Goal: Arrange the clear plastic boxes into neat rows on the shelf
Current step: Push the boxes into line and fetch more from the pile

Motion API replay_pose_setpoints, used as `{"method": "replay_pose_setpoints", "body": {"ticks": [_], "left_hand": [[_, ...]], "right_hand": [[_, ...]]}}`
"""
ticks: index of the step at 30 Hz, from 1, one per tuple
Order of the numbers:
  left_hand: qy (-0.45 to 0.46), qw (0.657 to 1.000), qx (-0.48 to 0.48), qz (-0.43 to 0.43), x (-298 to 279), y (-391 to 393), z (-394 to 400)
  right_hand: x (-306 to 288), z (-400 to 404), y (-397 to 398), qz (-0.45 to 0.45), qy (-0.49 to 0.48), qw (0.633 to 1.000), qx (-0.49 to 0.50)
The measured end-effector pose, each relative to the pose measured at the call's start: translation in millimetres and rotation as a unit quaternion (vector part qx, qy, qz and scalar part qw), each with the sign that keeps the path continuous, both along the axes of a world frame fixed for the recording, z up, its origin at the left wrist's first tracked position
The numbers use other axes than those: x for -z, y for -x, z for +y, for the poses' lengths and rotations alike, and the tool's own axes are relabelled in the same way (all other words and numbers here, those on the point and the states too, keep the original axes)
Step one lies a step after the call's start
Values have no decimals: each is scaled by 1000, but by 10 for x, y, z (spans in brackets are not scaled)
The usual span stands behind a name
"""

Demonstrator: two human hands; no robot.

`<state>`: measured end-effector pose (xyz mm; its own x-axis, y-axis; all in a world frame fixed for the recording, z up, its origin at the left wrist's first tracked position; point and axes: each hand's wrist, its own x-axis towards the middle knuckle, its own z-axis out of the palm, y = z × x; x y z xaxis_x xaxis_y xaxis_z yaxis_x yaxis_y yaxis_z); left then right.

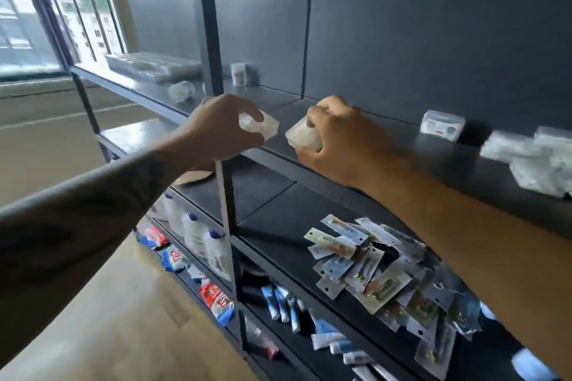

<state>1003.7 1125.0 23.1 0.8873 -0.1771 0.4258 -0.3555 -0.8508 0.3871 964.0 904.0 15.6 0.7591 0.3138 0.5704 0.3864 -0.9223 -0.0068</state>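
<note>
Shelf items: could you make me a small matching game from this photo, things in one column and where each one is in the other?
Things:
1. left hand
2. boxes pile
3. flat packets heap
4. white bottles

Places:
A. lower shelf, under the right forearm
B. far right of the upper shelf
C. lower shelf, left of the upright post
D. at the upper shelf's front edge, holding a clear box

Pairs: 1-D, 2-B, 3-A, 4-C

Head view (close) facing shelf.
</note>
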Motion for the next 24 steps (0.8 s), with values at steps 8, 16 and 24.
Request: {"method": "replay_pose_setpoints", "body": {"ticks": [8, 16, 24], "left_hand": [[9, 997, -82, -1, 90, 46, 1825], [27, 992, -120, 14, 452, -44, 3227], [40, 984, -173, 14, 755, -383, 4143]], "right_hand": [[147, 1790, -509, 19, -6, 996, -84], [506, 3207, -887, 24, -9, 991, -132], [702, 4202, -1568, 20, -2, 982, -187]]}}
